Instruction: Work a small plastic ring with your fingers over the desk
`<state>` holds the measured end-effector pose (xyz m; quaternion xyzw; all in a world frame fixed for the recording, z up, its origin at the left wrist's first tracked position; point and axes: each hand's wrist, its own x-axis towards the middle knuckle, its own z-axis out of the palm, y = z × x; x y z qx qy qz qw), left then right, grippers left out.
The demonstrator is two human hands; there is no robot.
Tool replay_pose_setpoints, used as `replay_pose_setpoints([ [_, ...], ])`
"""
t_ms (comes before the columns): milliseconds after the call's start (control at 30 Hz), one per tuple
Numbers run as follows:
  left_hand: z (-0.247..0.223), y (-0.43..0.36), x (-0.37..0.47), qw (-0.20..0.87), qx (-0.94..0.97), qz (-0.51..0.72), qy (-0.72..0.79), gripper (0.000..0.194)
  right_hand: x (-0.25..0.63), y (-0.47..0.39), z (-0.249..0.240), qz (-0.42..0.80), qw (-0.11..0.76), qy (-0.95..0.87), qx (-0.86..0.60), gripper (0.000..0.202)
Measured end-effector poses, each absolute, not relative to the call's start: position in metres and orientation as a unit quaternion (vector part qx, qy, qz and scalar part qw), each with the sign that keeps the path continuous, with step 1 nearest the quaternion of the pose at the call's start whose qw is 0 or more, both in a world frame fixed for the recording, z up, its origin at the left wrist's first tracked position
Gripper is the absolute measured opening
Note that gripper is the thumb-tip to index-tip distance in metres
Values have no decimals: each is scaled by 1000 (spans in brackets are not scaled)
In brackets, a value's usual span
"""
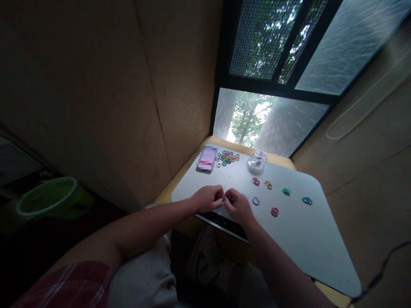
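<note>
My left hand [210, 198] and my right hand [236, 205] meet at the near edge of the white tabletop [292, 235]. Both have their fingertips pinched together, around something small and pale that I cannot make out. Just right of my right hand lies a purple ring [256, 201] that looks like a hair tie. Beyond it, small groups of similar rings lie sorted by colour: red [256, 182], yellow [268, 185], green [287, 191], blue [307, 200] and pink [274, 211]. A mixed-colour pile of rings [227, 158] sits at the far left.
A phone [207, 159] with a blurred screen lies left of the pile. A clear plastic container [255, 165] stands at the back, its lid-like part [260, 155] behind it. Walls and a window [272, 119] enclose the table. A green basket [48, 196] is at the left.
</note>
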<state>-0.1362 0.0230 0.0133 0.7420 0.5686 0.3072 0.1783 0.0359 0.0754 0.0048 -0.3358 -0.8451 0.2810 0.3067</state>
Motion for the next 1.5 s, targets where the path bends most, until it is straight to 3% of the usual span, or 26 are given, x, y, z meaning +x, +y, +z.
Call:
replay_pose_setpoints([
  [1500, 15, 22, -134, 177, 740, 291, 580, 8, 36, 75, 6, 286, 307, -844, -334, 7],
])
